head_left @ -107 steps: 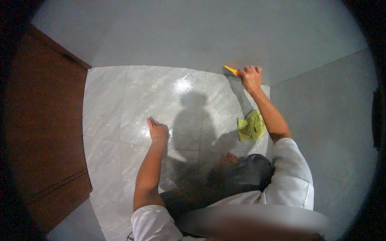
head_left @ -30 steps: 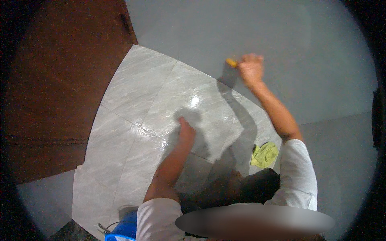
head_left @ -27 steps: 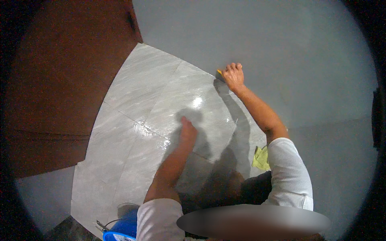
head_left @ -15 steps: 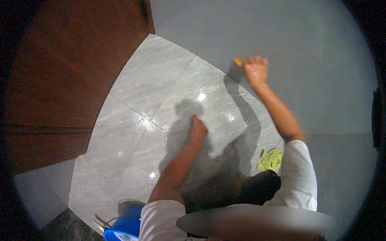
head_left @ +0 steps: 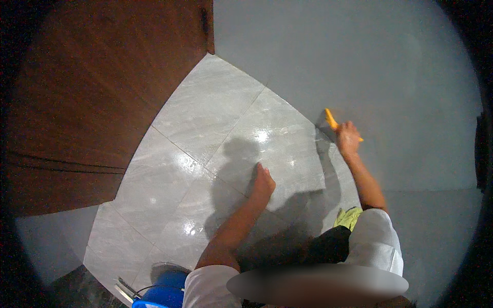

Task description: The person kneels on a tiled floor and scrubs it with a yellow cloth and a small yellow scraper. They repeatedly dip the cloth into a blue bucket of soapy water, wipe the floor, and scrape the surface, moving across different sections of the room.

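My right hand [head_left: 348, 137] is wrapped round a slim yellow scrub brush [head_left: 329, 117]. The brush's wider end points up and left, close to the foot of the grey wall [head_left: 390, 82], and its thin handle end shows past my knuckles. Bristles cannot be made out. My left hand [head_left: 264, 180] hovers over or rests near the wet tiled floor [head_left: 226, 92], fingers folded together, with nothing seen in them. By my right upper arm lies a crumpled yellow-green cloth [head_left: 347, 218], partly covered by the sleeve.
A blue bucket [head_left: 167, 288] stands at the lower left, cut off by the frame edge, with a pale strip-like object [head_left: 123, 290] beside it. The brown wooden door [head_left: 92, 102] fills the left side. The tiles are wet and shiny.
My right hand has come down and nearer along the wall with the brush, which now shows more of its length. The view has shifted slightly; the sleeve now covers more of the cloth.
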Demonstrator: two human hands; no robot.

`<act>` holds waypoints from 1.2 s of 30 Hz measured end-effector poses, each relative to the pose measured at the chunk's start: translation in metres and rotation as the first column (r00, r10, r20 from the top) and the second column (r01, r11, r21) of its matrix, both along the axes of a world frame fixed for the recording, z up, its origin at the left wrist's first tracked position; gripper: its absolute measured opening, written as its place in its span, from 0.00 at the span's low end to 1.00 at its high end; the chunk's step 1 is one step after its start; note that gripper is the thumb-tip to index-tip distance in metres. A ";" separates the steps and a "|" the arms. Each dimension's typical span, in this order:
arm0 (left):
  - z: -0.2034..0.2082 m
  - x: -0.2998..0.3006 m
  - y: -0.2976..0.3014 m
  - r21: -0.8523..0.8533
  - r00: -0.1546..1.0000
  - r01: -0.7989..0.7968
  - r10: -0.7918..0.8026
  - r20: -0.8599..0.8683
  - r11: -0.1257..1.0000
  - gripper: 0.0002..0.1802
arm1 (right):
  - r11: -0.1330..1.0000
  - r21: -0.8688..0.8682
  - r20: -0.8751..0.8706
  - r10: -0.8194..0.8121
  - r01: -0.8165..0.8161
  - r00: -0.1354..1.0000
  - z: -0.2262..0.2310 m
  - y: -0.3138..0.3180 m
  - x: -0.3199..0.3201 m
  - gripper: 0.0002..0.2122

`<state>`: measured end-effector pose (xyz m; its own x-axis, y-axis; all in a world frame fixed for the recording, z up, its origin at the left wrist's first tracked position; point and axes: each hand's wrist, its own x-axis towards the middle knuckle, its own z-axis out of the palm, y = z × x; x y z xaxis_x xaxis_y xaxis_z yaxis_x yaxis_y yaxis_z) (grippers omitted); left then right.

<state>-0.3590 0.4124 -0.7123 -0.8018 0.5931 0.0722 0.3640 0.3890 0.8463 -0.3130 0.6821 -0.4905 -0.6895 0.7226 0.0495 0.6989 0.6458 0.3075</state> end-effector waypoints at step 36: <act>0.074 -0.063 0.011 -0.858 0.718 0.435 -0.680 0.147 0.274 0.36 | 0.947 -0.246 -0.635 0.001 -0.205 0.772 0.109 -0.041 -0.130 0.18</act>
<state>-0.4218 0.4234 -0.6381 -0.2790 0.7569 -0.5910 0.8903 0.4345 0.1362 -0.4426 0.6408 -0.3811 -0.6504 0.6994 0.2962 0.5926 0.7112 -0.3782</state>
